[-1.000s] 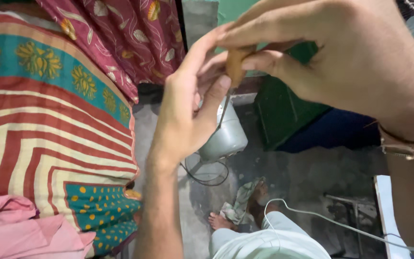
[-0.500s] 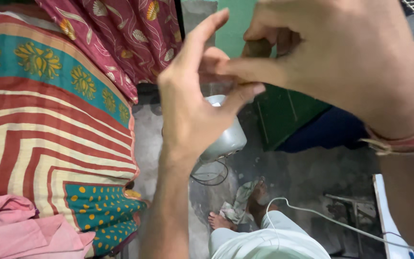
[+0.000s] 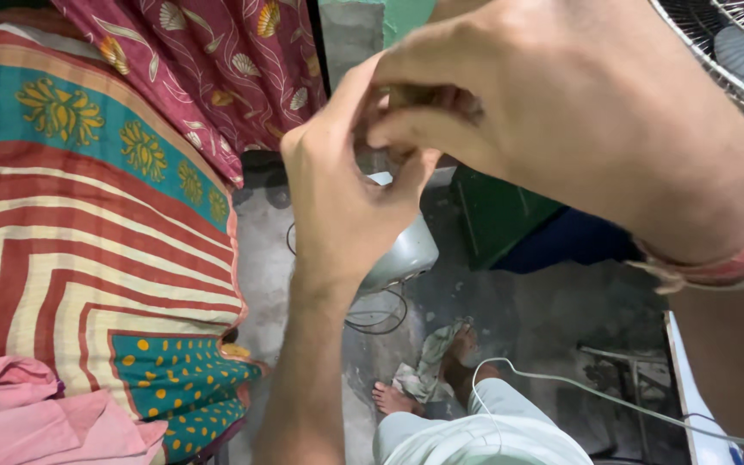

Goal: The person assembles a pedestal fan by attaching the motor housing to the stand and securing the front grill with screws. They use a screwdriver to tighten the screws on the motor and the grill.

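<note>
My right hand (image 3: 561, 129) is raised close to the camera, its fingers pinched on a small brown-handled tool (image 3: 405, 95) that is almost wholly hidden. My left hand (image 3: 346, 198) comes up from below. Its fingers and thumb curl in against the same spot and touch the right fingertips. Both hands hover above a grey rounded fan housing (image 3: 406, 254) that stands on the floor. The tool's shaft cannot be seen.
A striped, patterned bedspread (image 3: 88, 215) with pink cloth (image 3: 27, 413) lies at left, and a maroon floral curtain (image 3: 243, 69) hangs behind. A wire fan grille (image 3: 734, 43) is at top right. Below are a green box (image 3: 501, 215), a white cable (image 3: 561, 387), my bare feet (image 3: 393, 398) and a rag (image 3: 428, 362).
My left hand, spread with its index finger out half a second ago, has closed back against the right fingertips. The tool's handle is more hidden. The view tilted, showing more fan grille.
</note>
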